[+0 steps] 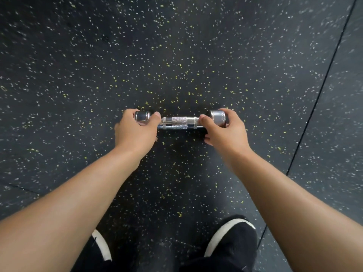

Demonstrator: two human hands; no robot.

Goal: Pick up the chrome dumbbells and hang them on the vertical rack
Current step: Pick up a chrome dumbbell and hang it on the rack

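1. A person bends over a chrome dumbbell (179, 122), seen from a head-worn camera looking straight down, with both bare forearms reaching forward from the lower corners of the view.
2. The left hand (135, 128) grasps the left end weight, its fingers curled over the top and its thumb lying against the weight's inner face, next to the handle.
3. The right hand (225, 130) grasps the right end weight in the same way, fingers wrapped over it and thumb tip at the end of the handle.
4. The dumbbell lies crosswise between the two hands, level from left to right, its knurled handle bare and shining in the middle.
5. It sits low over a black rubber floor (176, 55) flecked with yellow and white. A dark shadow lies under it, and whether it touches the floor cannot be told.
6. A thin seam (314, 105) runs diagonally through the floor on the right.
7. Two black shoes with white soles, left (100, 250) and right (231, 238), stand at the bottom edge, well short of the dumbbell.
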